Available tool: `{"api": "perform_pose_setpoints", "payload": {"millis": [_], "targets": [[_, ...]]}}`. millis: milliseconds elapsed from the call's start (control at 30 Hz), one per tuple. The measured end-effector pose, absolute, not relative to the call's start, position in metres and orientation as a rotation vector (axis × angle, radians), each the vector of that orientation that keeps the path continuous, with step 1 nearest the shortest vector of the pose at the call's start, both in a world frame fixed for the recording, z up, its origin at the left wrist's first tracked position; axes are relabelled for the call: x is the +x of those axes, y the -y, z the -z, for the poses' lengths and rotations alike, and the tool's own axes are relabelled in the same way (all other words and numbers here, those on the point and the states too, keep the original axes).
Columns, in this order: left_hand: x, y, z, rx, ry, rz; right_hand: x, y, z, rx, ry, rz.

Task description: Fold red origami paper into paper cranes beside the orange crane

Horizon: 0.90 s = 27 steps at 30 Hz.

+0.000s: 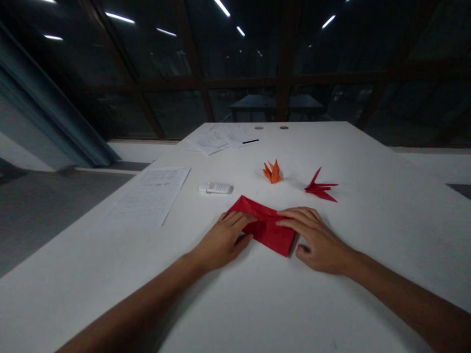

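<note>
Lying between two loosely spread, unclenched hands point(222, 240) point(319, 241), the red paper point(270, 236) reaches under both.

Red paper point(272, 236), orange figure point(273, 173), crimson figure point(317, 188), white table point(386, 211), blue curtain point(47, 98)

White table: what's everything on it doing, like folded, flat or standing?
Red rectangular paper: folded, touched by left hand and right hand
Orange folded-paper figure: standing, tips up
Crimson spiky paper figure: folded, spread
White plastic bottle: lying
White printed sheet: flat
Far white papers: overlapping
Slim black rod: lying
</note>
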<state>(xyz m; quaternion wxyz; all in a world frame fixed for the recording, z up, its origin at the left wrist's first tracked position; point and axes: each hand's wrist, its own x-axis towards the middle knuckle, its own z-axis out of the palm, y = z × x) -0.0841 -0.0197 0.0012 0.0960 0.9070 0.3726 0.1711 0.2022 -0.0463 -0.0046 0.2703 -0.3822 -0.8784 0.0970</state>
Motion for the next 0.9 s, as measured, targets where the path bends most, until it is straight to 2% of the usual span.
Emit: {"api": "perform_pose_setpoints", "payload": {"millis": [533, 733, 900], "targets": [[-0.079, 0.028, -0.007, 2.746, -0.954, -0.489, 0.198, 0.043, 0.015, -0.900, 2.201, -0.113], [-0.076, 0.028, -0.007, 2.638, -1.015, -0.533, 0.189, 0.058, 0.013, -1.040, 1.856, 0.197], [-0.069, 0.034, -0.010, 2.326, -1.120, -0.709, 0.184, 0.062, 0.013, -0.858, 2.223, 0.061]]}}
